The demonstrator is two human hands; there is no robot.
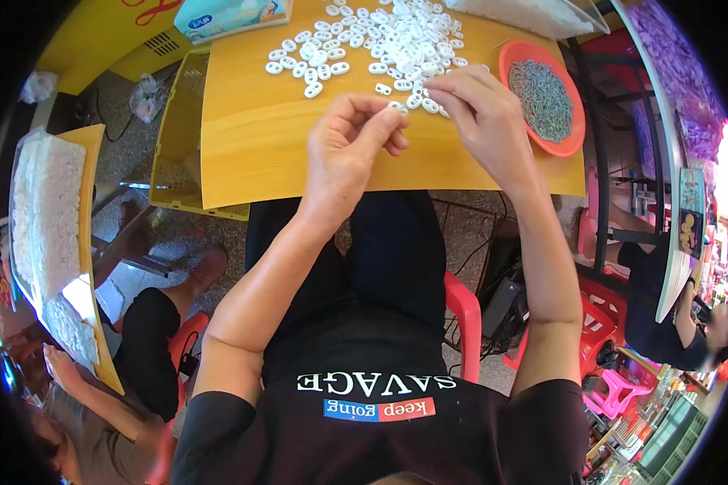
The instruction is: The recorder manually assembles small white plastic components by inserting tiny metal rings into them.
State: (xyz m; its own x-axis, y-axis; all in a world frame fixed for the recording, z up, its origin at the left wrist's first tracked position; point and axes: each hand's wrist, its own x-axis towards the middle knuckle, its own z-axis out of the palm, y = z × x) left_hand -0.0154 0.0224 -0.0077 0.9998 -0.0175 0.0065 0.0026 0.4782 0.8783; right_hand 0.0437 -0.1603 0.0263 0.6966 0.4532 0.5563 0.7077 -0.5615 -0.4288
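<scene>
My left hand [346, 145] is above the near part of the yellow table, its thumb and forefinger pinching a small white oval plastic piece with two holes [397, 107]. To the right, my right hand [484, 109] has thumb and fingertips drawn together at the near edge of a heap of the same white pieces [416, 44]. Whatever is in those right fingertips is too small to make out. The two hands are a short gap apart. Beside my right hand stands an orange-red bowl [575, 121] filled with small grey metal parts, like screws or springs.
A tissue pack [230, 18] lies at the table's far left, and a clear container of white pieces [534, 14] at the far right. A yellow crate [174, 137] stands by the left edge. People sit at tables on both sides; a red chair [463, 319] is under me.
</scene>
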